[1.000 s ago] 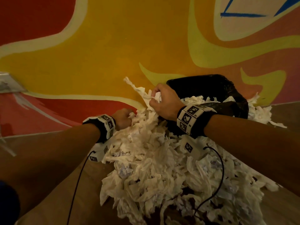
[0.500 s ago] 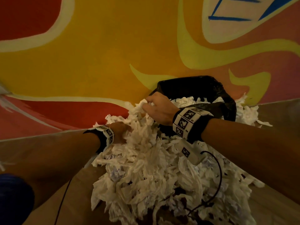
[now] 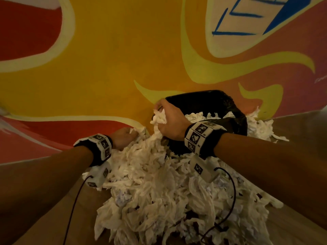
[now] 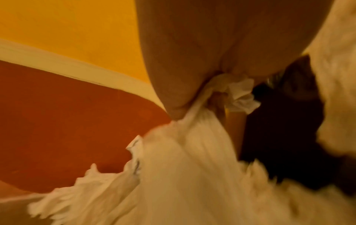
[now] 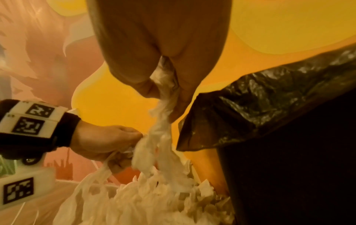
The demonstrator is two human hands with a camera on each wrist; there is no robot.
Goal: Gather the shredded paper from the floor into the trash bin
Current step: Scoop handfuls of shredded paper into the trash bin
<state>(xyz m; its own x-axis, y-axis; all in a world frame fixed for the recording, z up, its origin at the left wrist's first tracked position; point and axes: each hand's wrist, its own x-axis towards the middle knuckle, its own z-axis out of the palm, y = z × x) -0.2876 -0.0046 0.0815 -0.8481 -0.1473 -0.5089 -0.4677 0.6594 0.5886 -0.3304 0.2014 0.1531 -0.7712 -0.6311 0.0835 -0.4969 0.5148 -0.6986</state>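
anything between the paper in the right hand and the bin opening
Nothing visible blocks it. The right hand grips a clump of paper at the near left edge of the bin, beside the liner's rim. The bin already holds paper up to its rim, so room inside looks limited.

My right hand [image 3: 170,121] now sits higher, at the near left rim of the trash bin [image 3: 221,101], with a clump of shredded paper [image 3: 159,183] drawn up in its curled fingers. My left hand [image 3: 123,137] has pushed forward to the wall, gripping strands.
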